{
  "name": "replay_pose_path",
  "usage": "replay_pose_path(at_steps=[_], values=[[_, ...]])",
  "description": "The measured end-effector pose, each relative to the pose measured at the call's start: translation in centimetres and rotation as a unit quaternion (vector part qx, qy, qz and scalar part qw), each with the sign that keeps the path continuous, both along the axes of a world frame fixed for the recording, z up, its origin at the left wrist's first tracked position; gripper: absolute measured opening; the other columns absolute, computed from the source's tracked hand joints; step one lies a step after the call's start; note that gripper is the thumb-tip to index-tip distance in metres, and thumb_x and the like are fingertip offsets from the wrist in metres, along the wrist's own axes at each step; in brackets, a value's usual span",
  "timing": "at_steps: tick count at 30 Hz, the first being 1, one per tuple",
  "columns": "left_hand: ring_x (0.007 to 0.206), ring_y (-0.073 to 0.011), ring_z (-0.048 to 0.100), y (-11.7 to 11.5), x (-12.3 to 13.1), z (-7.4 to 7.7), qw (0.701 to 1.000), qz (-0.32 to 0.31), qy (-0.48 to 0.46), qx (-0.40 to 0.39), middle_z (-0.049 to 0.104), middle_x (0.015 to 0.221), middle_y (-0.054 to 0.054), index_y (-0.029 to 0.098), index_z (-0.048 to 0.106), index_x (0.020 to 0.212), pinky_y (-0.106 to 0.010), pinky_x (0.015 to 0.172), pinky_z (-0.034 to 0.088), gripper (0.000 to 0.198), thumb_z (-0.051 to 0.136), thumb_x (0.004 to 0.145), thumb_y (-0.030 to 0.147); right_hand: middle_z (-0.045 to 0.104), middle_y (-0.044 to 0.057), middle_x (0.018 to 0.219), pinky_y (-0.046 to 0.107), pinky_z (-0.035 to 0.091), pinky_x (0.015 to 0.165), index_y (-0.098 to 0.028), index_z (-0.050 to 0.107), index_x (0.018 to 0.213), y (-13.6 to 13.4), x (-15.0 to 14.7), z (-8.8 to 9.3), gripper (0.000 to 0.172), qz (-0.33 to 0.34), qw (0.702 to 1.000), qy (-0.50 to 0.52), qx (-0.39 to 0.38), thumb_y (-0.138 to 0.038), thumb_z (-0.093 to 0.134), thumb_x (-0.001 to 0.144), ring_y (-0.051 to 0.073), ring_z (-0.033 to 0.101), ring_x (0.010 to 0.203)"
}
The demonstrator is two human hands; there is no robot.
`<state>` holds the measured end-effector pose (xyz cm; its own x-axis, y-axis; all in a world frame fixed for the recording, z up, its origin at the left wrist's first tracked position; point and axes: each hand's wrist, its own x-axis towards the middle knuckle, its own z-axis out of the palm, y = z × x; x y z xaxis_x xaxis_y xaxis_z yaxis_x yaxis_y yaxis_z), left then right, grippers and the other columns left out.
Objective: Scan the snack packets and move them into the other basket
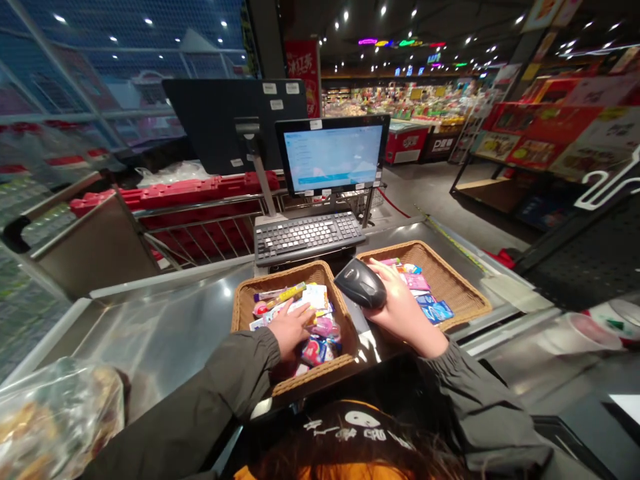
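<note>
A black barcode scanner (361, 283) is gripped in my right hand (400, 300), held over the gap between two brown woven baskets. My left hand (291, 327) reaches into the left basket (285, 388), its fingers spread on small packaged goods. Among these goods are a yellow tube-shaped pack (293, 293), a white packet (316, 297) and a dark blue and red packet (319, 351). Behind my right hand, the right basket (465, 300) holds several small packs, with a blue packet (435, 309) nearest its front.
A keyboard (310, 235) and a lit monitor (333, 157) stand behind the baskets on the metal counter (165, 320). A clear plastic bag (60, 420) with contents I cannot make out lies at the lower left. Cups (585, 333) stand at the right. A shopping cart (200, 233) is beyond the counter.
</note>
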<state>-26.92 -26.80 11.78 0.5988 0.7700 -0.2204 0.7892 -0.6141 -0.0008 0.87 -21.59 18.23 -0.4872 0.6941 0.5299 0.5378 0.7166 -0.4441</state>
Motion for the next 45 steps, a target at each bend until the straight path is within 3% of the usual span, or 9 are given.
replay_pose_path(at_steps=[2,6,12,16,20,24,30,38,45], values=[[0.141,-0.0388,0.035,0.0,0.1,1.0,1.0,0.005,0.005,-0.012,0.046,0.15,-0.012,0.029,0.075,0.101,-0.066,0.114,0.017,0.05,0.088,0.053,0.036,0.061,0.014,0.126,0.056,0.039,0.109,-0.018,0.057,0.121,-0.1,0.8,-0.2,0.054,-0.016,1.0,0.008,-0.001,-0.024,0.064,0.068,0.035,0.048,0.131],[0.144,-0.034,0.031,2.1,2.2,3.4,0.998,-0.019,-0.04,0.039,0.042,0.153,-0.01,0.03,0.069,0.114,-0.064,0.116,0.017,0.042,0.074,0.074,0.044,0.059,0.014,0.13,0.056,0.038,0.111,-0.018,0.053,0.127,-0.2,3.3,-0.2,0.06,-0.058,0.998,0.014,-0.006,-0.023,0.064,0.068,0.034,0.05,0.129],[0.148,-0.0317,0.022,8.7,11.3,4.6,0.988,-0.085,-0.096,0.085,0.029,0.159,-0.013,0.03,0.055,0.133,-0.064,0.115,0.019,0.054,0.067,0.081,0.027,0.059,0.017,0.132,0.062,0.027,0.115,-0.017,0.053,0.127,0.5,9.6,0.0,0.058,-0.168,0.986,0.021,0.0,-0.029,0.064,0.072,0.037,0.046,0.133],[0.147,-0.0349,0.024,12.6,19.4,2.2,0.985,-0.14,-0.098,0.041,0.028,0.159,-0.015,0.025,0.053,0.136,-0.063,0.115,0.019,0.059,0.068,0.079,0.028,0.058,0.017,0.133,0.063,0.022,0.116,-0.019,0.052,0.129,1.3,14.1,-0.3,0.059,-0.23,0.973,0.017,0.006,-0.034,0.066,0.073,0.037,0.043,0.137],[0.146,-0.0352,0.025,15.3,26.3,-2.3,0.983,-0.173,-0.062,-0.013,0.028,0.159,-0.019,0.019,0.052,0.136,-0.062,0.117,0.018,0.063,0.069,0.077,0.03,0.058,0.018,0.133,0.063,0.025,0.115,-0.018,0.052,0.128,1.9,17.2,-0.7,0.058,-0.26,0.965,0.022,0.015,-0.037,0.065,0.075,0.037,0.043,0.137],[0.145,-0.0367,0.027,16.8,30.8,-6.6,0.974,-0.219,-0.046,-0.044,0.027,0.159,-0.018,0.017,0.051,0.136,-0.062,0.116,0.018,0.074,0.078,0.068,0.032,0.059,0.019,0.132,0.064,0.024,0.115,-0.018,0.052,0.127,2.4,18.9,-1.2,0.057,-0.272,0.962,0.018,0.011,-0.037,0.066,0.075,0.037,0.046,0.135],[0.142,-0.0357,0.032,17.1,33.5,-9.0,0.977,-0.197,-0.08,-0.025,0.04,0.152,-0.018,0.014,0.059,0.127,-0.056,0.119,0.015,0.053,0.068,0.077,0.03,0.059,0.016,0.133,0.062,0.025,0.116,-0.02,0.051,0.13,3.5,20.5,-2.0,0.059,-0.284,0.958,0.027,-0.014,-0.039,0.067,0.076,0.036,0.046,0.135],[0.141,-0.0324,0.034,18.7,33.7,-8.8,0.981,-0.154,-0.113,-0.013,0.048,0.145,-0.017,0.012,0.065,0.117,-0.051,0.12,0.017,0.036,0.056,0.082,0.017,0.059,0.017,0.133,0.062,0.025,0.116,-0.019,0.053,0.128,4.4,21.3,-2.4,0.054,-0.29,0.956,0.03,-0.01,-0.036,0.063,0.078,0.035,0.045,0.136],[0.133,-0.0337,0.045,20.9,32.8,-7.2,0.99,-0.036,-0.135,0.012,0.053,0.138,-0.018,0.011,0.071,0.102,-0.048,0.112,0.036,0.027,0.06,0.081,0.023,0.058,0.017,0.133,0.061,0.027,0.115,-0.018,0.051,0.129,4.6,21.6,-2.6,0.056,-0.303,0.952,0.035,-0.014,-0.03,0.063,0.076,0.034,0.044,0.137]])
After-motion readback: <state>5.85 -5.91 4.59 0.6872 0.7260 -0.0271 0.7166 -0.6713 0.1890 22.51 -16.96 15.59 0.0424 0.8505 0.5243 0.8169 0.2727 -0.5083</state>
